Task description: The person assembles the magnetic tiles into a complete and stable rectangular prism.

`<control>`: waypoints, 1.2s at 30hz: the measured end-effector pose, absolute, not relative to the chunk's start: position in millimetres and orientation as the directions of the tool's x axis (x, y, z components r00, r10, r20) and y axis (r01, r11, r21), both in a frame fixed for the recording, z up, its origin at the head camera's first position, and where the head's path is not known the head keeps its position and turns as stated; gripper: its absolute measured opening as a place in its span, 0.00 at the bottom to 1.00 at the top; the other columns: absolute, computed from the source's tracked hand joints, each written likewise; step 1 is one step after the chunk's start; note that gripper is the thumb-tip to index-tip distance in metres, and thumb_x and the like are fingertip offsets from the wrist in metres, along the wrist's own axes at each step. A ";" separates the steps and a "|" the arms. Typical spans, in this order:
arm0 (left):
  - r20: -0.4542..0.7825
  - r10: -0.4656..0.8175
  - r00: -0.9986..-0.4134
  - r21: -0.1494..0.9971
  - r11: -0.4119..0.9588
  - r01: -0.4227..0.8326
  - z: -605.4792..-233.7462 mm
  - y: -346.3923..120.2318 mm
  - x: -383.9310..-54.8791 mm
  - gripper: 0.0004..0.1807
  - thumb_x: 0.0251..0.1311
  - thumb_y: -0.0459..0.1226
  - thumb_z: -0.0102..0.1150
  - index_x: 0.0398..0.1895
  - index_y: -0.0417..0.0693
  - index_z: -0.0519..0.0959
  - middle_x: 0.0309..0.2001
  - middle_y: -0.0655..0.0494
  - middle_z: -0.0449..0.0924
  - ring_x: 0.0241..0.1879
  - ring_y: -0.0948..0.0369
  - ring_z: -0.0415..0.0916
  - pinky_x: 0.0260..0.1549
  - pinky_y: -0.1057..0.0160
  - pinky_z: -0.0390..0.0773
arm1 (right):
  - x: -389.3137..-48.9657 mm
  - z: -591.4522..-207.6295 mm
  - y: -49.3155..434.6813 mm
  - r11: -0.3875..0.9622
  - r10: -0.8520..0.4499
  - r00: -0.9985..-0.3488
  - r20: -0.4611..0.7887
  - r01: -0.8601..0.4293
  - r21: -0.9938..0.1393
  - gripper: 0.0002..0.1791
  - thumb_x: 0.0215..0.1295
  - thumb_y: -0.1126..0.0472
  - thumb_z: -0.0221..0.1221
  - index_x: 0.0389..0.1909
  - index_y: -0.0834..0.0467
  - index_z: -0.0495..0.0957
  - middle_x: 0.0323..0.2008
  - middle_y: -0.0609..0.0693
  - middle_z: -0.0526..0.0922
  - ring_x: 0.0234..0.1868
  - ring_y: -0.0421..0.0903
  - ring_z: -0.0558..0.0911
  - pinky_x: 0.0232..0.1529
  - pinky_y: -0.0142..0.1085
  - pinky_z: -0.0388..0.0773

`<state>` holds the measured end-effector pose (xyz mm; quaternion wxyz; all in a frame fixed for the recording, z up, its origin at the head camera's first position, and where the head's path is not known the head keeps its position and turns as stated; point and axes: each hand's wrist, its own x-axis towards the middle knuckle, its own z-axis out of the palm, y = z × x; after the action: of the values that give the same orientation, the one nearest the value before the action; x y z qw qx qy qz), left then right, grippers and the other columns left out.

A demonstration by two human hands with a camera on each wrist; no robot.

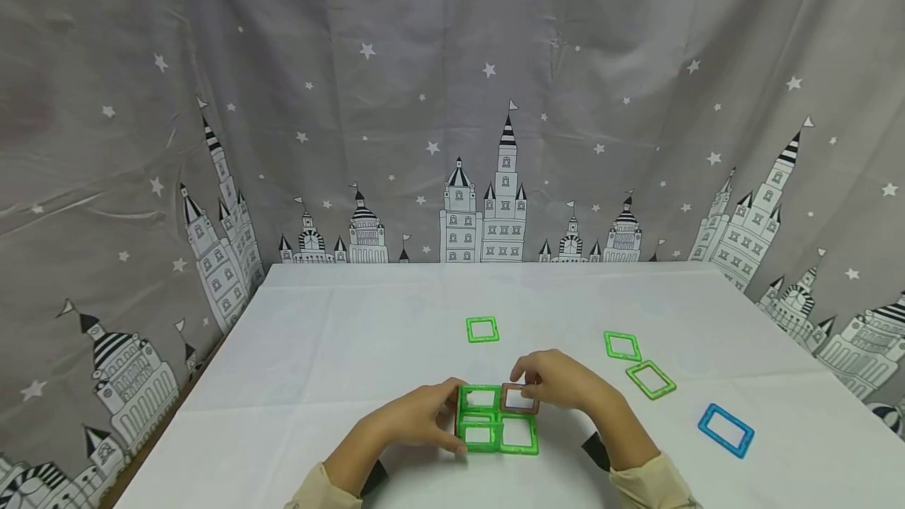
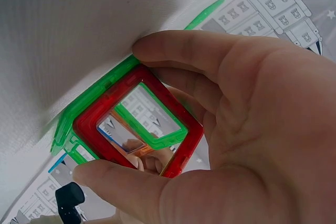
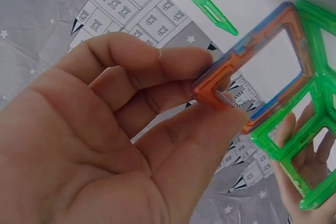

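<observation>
A boxy build of see-through magnetic frame tiles, mostly green (image 1: 500,434), stands on the white table in front of me. My left hand (image 1: 420,415) holds its left side, with fingers at the far edge and thumb at the near one. In the left wrist view a red square tile (image 2: 89,124) forms that side, spanned by the thumb and fingers. My right hand (image 1: 562,379) pinches an orange tile (image 3: 210,95) with a bluish edge between thumb and fingertips. That tile is right at the build's far right corner, beside the green frames.
One green tile (image 1: 483,339) lies behind the build. Two more, a green tile (image 1: 622,357) and a tilted green tile (image 1: 662,392), lie to the right. Further right is a blue rectangular tile (image 1: 721,438). A grey castle-print curtain (image 1: 396,100) hangs behind the table.
</observation>
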<state>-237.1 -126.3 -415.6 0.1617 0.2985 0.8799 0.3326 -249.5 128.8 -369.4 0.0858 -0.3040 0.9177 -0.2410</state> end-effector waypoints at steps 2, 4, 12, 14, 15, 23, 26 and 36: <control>-0.082 0.634 -0.769 0.677 0.602 0.424 -414.9 -126.1 -236.9 0.37 0.43 0.43 0.74 0.57 0.47 0.67 0.46 0.56 0.78 0.40 0.67 0.71 0.42 0.67 0.73 | -249.7 -368.1 131.0 0.697 -0.601 -0.799 -0.008 -0.520 -0.495 0.08 0.59 0.66 0.60 0.40 0.60 0.81 0.27 0.45 0.80 0.29 0.37 0.74 0.30 0.31 0.71; -0.080 0.636 -0.767 0.675 0.601 0.428 -414.9 -126.0 -236.7 0.37 0.43 0.43 0.74 0.57 0.46 0.67 0.46 0.55 0.78 0.40 0.66 0.71 0.43 0.67 0.73 | -250.5 -366.9 134.4 0.694 -0.603 -0.798 0.000 -0.525 -0.492 0.10 0.59 0.65 0.60 0.41 0.61 0.80 0.28 0.46 0.81 0.29 0.37 0.74 0.31 0.31 0.72; -0.074 0.637 -0.767 0.674 0.599 0.433 -414.5 -126.1 -236.2 0.38 0.43 0.43 0.74 0.57 0.46 0.67 0.46 0.55 0.79 0.41 0.66 0.71 0.43 0.66 0.73 | -257.4 -364.7 155.6 0.704 -0.578 -0.816 0.020 -0.512 -0.492 0.11 0.60 0.63 0.60 0.43 0.63 0.79 0.30 0.47 0.81 0.32 0.38 0.75 0.33 0.32 0.73; -0.075 0.637 -0.767 0.674 0.599 0.431 -414.5 -126.1 -236.3 0.38 0.43 0.43 0.74 0.57 0.46 0.67 0.47 0.55 0.79 0.41 0.66 0.71 0.44 0.66 0.73 | -259.0 -364.0 163.4 0.719 -0.549 -0.836 0.015 -0.482 -0.501 0.11 0.61 0.63 0.59 0.44 0.62 0.79 0.31 0.47 0.81 0.33 0.39 0.76 0.33 0.32 0.73; -0.078 0.636 -0.768 0.675 0.600 0.429 -414.5 -126.1 -236.4 0.38 0.43 0.43 0.74 0.57 0.46 0.67 0.47 0.55 0.79 0.41 0.67 0.71 0.44 0.66 0.73 | -259.4 -363.7 167.4 0.733 -0.523 -0.853 0.009 -0.455 -0.505 0.11 0.61 0.63 0.59 0.44 0.62 0.79 0.31 0.47 0.81 0.33 0.39 0.76 0.33 0.33 0.74; -0.085 0.637 -0.766 0.671 0.605 0.429 -414.6 -126.0 -236.8 0.38 0.44 0.45 0.74 0.58 0.47 0.67 0.48 0.57 0.78 0.43 0.68 0.71 0.46 0.65 0.73 | -261.2 -357.2 208.5 0.811 -0.328 -0.944 -0.039 -0.260 -0.525 0.16 0.62 0.61 0.59 0.49 0.64 0.77 0.37 0.53 0.82 0.38 0.47 0.78 0.39 0.43 0.78; -0.082 0.638 -0.765 0.665 0.607 0.435 -414.1 -125.6 -236.3 0.38 0.44 0.45 0.74 0.58 0.47 0.67 0.48 0.57 0.78 0.43 0.68 0.71 0.47 0.65 0.73 | -261.6 -355.0 225.8 0.827 -0.276 -0.960 -0.042 -0.215 -0.519 0.17 0.63 0.61 0.58 0.51 0.65 0.76 0.40 0.57 0.82 0.41 0.51 0.79 0.42 0.47 0.78; -0.082 0.636 -0.767 0.663 0.610 0.435 -412.2 -125.1 -234.5 0.38 0.44 0.45 0.74 0.58 0.46 0.67 0.48 0.55 0.78 0.43 0.66 0.71 0.46 0.64 0.73 | -264.7 -360.4 272.9 0.887 -0.124 -0.990 -0.068 -0.080 -0.455 0.21 0.65 0.59 0.56 0.52 0.70 0.72 0.45 0.69 0.79 0.47 0.65 0.77 0.45 0.55 0.75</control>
<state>-234.5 -125.1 -412.2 0.1567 0.3032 0.8833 0.3214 -264.7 272.9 -360.4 0.0474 -0.0525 0.9701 -0.2321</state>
